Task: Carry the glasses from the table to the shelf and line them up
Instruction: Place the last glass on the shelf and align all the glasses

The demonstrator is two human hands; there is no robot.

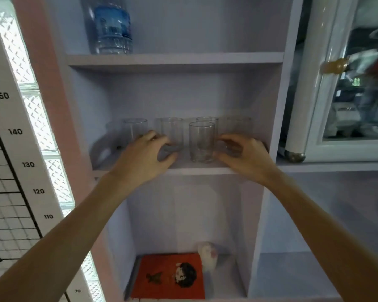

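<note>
Several clear glasses stand on the middle shelf [196,170] of a pale cupboard. One glass [135,129] is at the left. A front glass [202,141] stands free between my hands, with another [207,119] right behind it. My left hand [144,155] curls around the base of a glass [171,130]. My right hand [244,155] wraps its fingers and thumb around the foot of the rightmost glass [238,126]. Both held glasses rest upright on the shelf. The picture is blurred.
A large water bottle [109,27] stands on the shelf above. The compartment below holds an orange book [168,277] and a small white figure [208,256]. A glass-door cabinet [347,94] is at the right, and a height chart [15,131] is on the left.
</note>
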